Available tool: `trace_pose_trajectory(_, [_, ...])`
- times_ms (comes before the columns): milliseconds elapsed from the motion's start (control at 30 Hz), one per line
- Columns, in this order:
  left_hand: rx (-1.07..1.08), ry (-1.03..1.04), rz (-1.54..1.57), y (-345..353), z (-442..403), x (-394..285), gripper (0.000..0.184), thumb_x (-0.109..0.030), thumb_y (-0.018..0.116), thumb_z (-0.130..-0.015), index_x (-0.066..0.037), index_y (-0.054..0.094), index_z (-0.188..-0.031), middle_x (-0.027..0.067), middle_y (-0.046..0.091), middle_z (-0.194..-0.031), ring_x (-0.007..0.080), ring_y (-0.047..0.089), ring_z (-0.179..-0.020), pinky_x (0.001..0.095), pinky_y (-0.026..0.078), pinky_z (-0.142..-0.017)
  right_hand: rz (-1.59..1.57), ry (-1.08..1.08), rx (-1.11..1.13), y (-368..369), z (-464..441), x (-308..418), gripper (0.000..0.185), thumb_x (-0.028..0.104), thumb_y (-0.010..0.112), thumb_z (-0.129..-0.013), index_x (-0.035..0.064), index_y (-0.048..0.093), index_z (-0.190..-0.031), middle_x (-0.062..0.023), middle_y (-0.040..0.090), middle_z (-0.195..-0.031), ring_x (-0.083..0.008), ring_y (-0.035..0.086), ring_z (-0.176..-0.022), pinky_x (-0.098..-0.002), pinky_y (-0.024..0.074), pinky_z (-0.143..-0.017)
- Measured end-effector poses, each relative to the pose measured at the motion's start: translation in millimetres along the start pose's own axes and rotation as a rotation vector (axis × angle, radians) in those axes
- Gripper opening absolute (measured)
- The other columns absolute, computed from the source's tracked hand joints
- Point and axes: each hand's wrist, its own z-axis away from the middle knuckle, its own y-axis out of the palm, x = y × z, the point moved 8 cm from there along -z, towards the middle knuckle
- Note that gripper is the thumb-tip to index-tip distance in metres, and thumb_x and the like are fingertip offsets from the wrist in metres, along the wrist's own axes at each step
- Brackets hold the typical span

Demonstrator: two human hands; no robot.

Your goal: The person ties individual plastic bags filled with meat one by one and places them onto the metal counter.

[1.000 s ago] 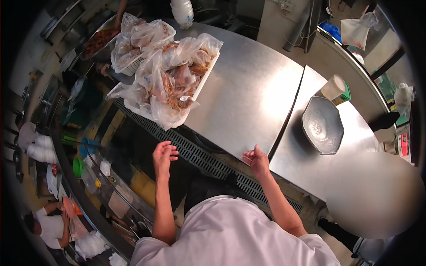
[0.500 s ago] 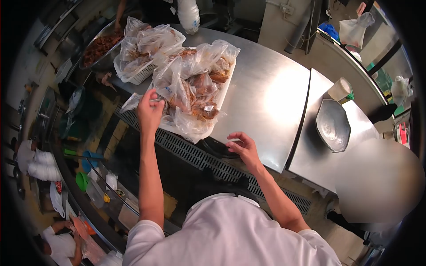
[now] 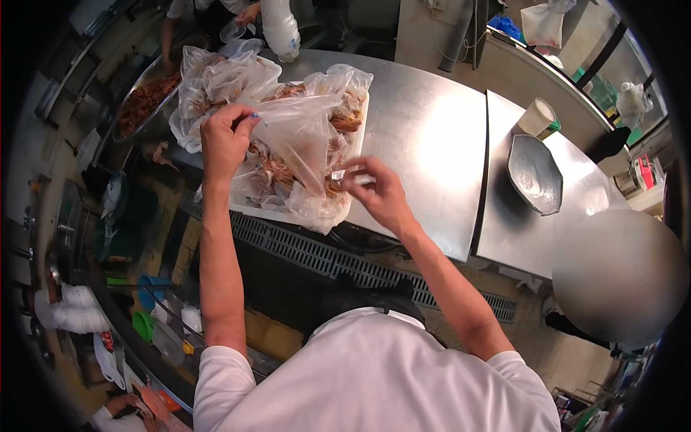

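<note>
My left hand [image 3: 226, 137] is closed in a pinch on the top edge of a clear plastic bag [image 3: 295, 137], which it stretches upward. The bag lies over several others holding brown, cooked-looking meat [image 3: 272, 171] in a white tray [image 3: 359, 137]. Over the tray's right side is my right hand [image 3: 380, 193], its fingers curled but apart and slightly blurred. Its fingertips are close to a small white label [image 3: 337, 175] among the bags; whether they touch is unclear.
Behind stands a white basket [image 3: 271, 70] of bagged food, beside a metal bowl [image 3: 124, 132] of brown pieces where another person's hand [image 3: 170, 66] reaches. On the steel table [image 3: 425, 144], to the right, are a grey octagonal dish [image 3: 534, 176] and a tub [image 3: 536, 117].
My left hand has moved up and now pinches a bag, pulling it taut. My right hand has come up from the table's front edge to over the tray. The view has shifted slightly.
</note>
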Motion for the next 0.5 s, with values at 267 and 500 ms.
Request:
trace_pose_trajectory(267, [0.159,0.072,0.258,13,-6,-56,0.007,0.004,0.071,-0.086,0.003,0.071,-0.092,0.0042,0.069,-0.083,0.0102,0.061,-0.066,0.0249,0.049,-0.06,0.648,-0.432,-0.226,-1,-99,66,0.085,0.001,0.071,-0.081,0.027,0.036,-0.154,-0.0181,0.038,-0.152,-0.0298,0.052,-0.131,-0.0408,0.0539,-0.101])
trace_pose_trajectory(500, [0.354,0.039,0.438,36,7,-61,0.007,0.007,0.068,-0.088,0.003,0.07,-0.094,0.0025,0.068,-0.087,0.0079,0.06,-0.067,0.0229,0.05,-0.06,0.169,-0.197,0.5,48,-119,45,0.074,0.0,0.064,-0.08,0.019,0.046,-0.149,-0.0207,0.056,-0.137,-0.0326,0.059,-0.123,-0.0397,0.0478,-0.102])
